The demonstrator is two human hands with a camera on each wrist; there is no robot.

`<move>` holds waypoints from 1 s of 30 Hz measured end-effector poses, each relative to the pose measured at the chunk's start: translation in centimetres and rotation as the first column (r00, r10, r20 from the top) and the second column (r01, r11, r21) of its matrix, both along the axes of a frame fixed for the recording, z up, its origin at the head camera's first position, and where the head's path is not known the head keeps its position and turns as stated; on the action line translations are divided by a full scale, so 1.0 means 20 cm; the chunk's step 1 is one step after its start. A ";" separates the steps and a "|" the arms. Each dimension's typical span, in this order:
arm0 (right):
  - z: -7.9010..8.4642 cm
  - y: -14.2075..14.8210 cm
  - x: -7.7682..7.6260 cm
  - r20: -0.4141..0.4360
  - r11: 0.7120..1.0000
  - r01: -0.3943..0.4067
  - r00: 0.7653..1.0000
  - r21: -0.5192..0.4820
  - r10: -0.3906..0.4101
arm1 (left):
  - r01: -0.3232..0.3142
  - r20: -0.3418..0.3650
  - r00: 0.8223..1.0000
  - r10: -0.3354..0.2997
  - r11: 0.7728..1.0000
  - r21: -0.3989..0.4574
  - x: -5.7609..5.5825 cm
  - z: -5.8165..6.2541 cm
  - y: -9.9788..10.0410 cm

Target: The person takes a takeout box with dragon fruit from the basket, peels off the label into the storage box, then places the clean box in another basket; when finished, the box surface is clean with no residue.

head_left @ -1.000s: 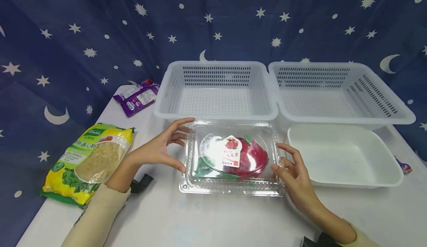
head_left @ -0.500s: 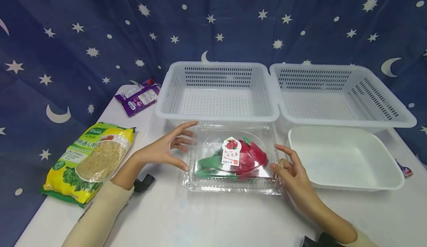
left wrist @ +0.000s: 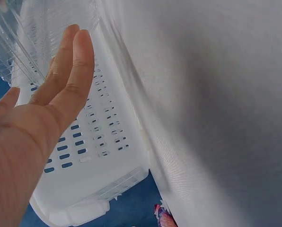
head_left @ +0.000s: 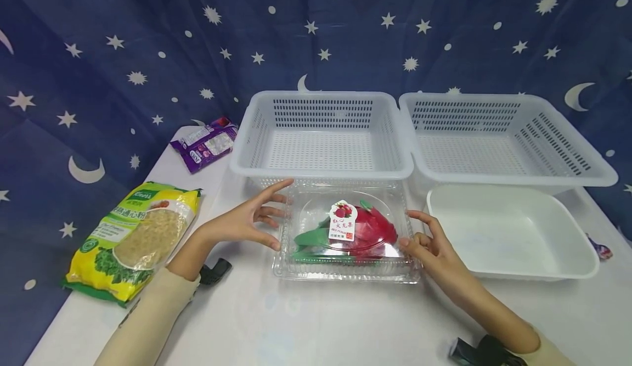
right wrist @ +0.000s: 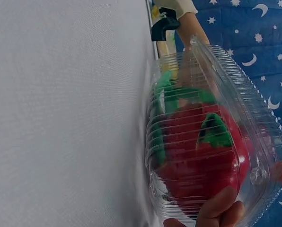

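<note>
A clear plastic clamshell box (head_left: pixel 308 201) lies on the white table, in front of the left basket. Through its lid show a red-and-green dragon fruit (head_left: pixel 370 231) and a white sticker (head_left: pixel 343 222) picturing that fruit. At the box's left side is my left hand (head_left: pixel 239 223), its fingers nearly straight and spread from the thumb, tips right at the edge. My right hand (head_left: pixel 436 253) holds the right side with thumb and bent fingers. Bent fingertips (right wrist: pixel 216 210) press the ridged wall of the box (right wrist: pixel 179 127) in the right wrist view.
Two white slotted baskets (head_left: pixel 323 175) (head_left: pixel 513 178) stand at the back, before a starry blue curtain (head_left: pixel 365 37). A white tub (head_left: pixel 513 272) sits at right. Leftward lie a yellow-green Knorr pasta bag (head_left: pixel 133 240) and a purple snack packet (head_left: pixel 204 145).
The box has come down flat and slightly away from me, and glare on its lid has faded. Both hands moved with it, their shapes about the same.
</note>
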State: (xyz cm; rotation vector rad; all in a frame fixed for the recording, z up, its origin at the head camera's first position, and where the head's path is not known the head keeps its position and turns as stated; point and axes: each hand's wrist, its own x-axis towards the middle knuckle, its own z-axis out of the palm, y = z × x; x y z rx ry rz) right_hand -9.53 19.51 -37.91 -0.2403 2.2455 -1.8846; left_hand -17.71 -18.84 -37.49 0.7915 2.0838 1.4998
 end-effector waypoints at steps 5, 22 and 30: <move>0.01 0.01 0.00 -0.001 0.999 -0.023 1.000 0.033 0.023 | 0.006 0.006 1.000 -0.006 1.000 -0.005 0.00 0.00 0.00; 0.14 0.08 0.04 -0.027 0.953 -0.118 0.991 0.279 0.131 | 0.022 -0.022 0.999 -0.024 0.997 -0.069 -0.01 -0.01 -0.01; 0.21 0.12 0.05 -0.156 0.914 -0.142 0.964 0.381 0.215 | 0.040 -0.009 0.999 -0.041 0.996 -0.081 -0.01 -0.01 -0.01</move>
